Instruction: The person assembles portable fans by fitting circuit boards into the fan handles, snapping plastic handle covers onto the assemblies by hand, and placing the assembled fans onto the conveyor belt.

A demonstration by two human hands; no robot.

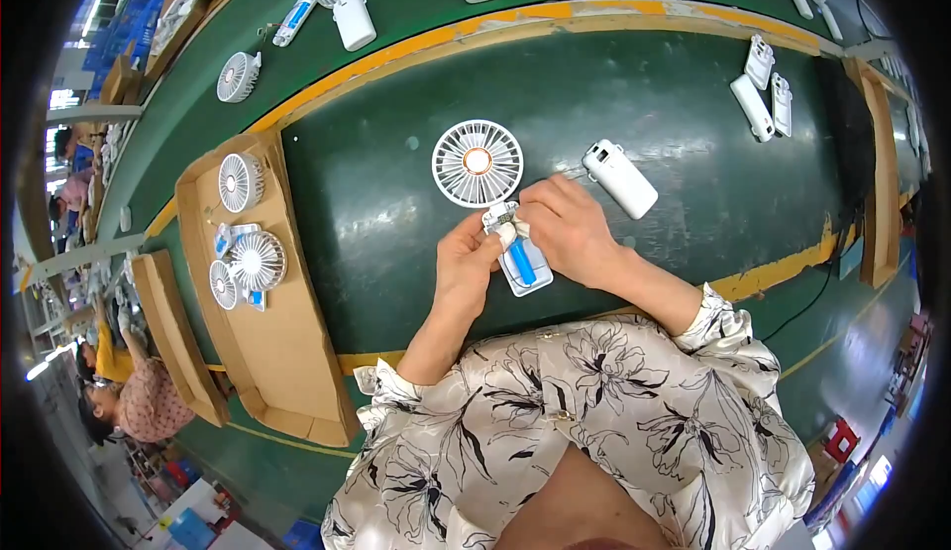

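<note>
Between my hands is a small white handheld fan (477, 162), its round grille pointing away from me. Its handle (526, 290) lies open toward me, showing a blue cylindrical battery (522, 262) inside. My left hand (470, 261) pinches the handle from the left near the neck. From the right, the closed fingers of my right hand (573, 231) press on the same neck area. Small parts there are partly covered by my fingertips. A white handle cover (624, 181) lies on the green table just beyond my right hand.
A cardboard tray (302, 367) at the left holds several fans (260, 260). White housing pieces (753, 107) lie at the far right. Across a yellow-edged ledge (396, 53), more fans and white parts sit on a green surface. Other people (149, 401) are at the far left.
</note>
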